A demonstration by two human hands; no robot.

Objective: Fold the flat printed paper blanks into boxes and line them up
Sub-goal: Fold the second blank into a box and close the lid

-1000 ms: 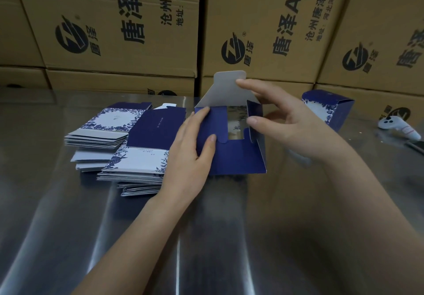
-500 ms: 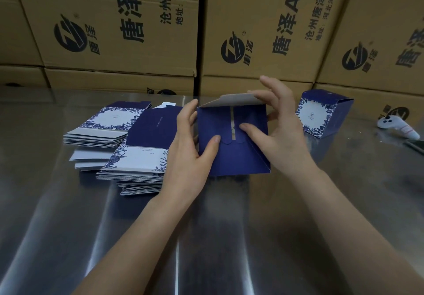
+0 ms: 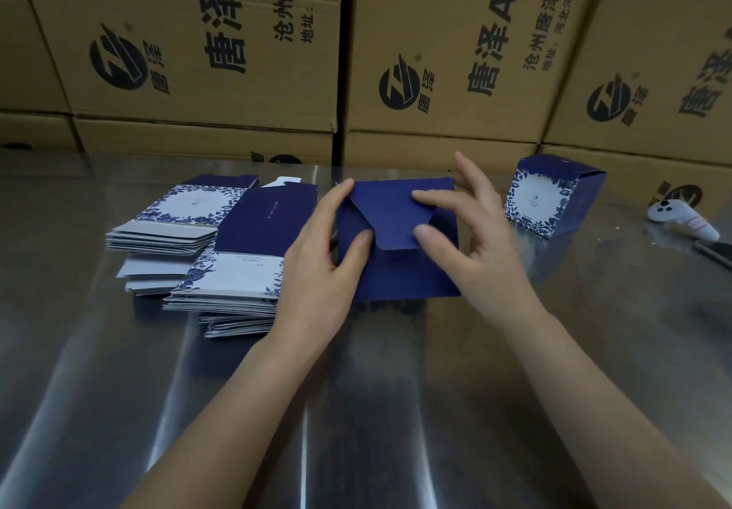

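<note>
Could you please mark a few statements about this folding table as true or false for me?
1. Both the left hand and the right hand are on the dark blue box. True.
2. That box's flap stands straight up. False: the flap is folded down over the face, and the right hand presses on it.
3. One folded box stands on the table to the right of the hands. True.
4. The flat blanks are stacked to the right of the hands. False: the flat blanks lie to the left.
5. A white controller lies at the table's far right. True.
</note>
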